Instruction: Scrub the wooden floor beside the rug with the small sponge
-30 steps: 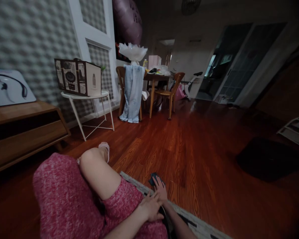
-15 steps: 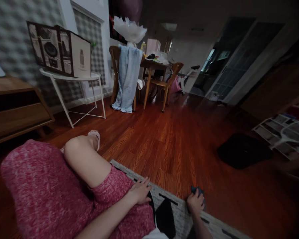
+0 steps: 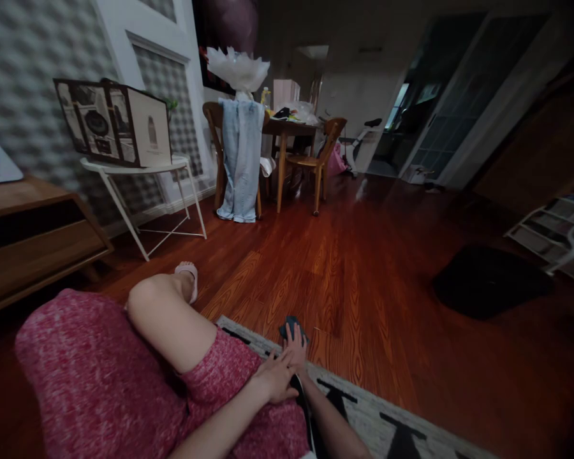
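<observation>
Wood floor [image 3: 363, 268], red-brown. Patterned rug [image 3: 363, 414] at near side. Pink dress [image 3: 100, 382]: left hand [image 3: 272, 382] rests on it, fingers loose, spread. Right hand [image 3: 295, 349]: fingers clamped over dark cloth [image 3: 289, 326], on floor at rug's edge.

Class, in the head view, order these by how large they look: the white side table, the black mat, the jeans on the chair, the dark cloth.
Largest: side table and mat, too alike to rank.
Next: jeans.
Smallest: cloth, partly under the right hand.
</observation>
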`<action>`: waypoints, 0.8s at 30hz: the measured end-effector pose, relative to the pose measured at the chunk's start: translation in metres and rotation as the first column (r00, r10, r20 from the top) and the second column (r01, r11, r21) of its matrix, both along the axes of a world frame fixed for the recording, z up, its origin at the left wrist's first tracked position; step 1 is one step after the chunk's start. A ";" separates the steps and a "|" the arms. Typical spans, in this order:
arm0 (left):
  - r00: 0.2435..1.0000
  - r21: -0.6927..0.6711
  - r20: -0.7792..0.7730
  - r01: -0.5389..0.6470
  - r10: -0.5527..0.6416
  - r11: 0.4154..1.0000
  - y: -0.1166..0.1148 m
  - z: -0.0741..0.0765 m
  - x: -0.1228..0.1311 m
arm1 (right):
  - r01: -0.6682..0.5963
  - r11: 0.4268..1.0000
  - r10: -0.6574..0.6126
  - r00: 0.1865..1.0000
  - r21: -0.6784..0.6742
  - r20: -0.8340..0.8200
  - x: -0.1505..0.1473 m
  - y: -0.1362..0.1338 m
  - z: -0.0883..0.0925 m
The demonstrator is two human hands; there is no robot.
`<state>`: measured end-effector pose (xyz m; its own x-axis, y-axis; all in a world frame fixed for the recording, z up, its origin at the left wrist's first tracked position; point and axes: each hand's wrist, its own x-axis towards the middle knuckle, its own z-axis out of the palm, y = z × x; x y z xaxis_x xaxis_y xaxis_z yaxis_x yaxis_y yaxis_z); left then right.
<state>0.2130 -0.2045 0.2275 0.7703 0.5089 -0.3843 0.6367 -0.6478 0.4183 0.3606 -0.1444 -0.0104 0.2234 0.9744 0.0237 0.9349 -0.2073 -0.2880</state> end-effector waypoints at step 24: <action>1.000 0.025 0.017 0.000 0.000 1.000 -0.002 -0.005 0.001 | 0.702 0.661 -0.718 0.694 0.263 -0.047 0.198 -0.128 0.007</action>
<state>0.2145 -0.2067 0.2226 0.7768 0.5183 -0.3578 0.6294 -0.6583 0.4128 0.5589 -0.2726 -0.0032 0.8356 0.4790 0.2690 0.5490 -0.7465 -0.3759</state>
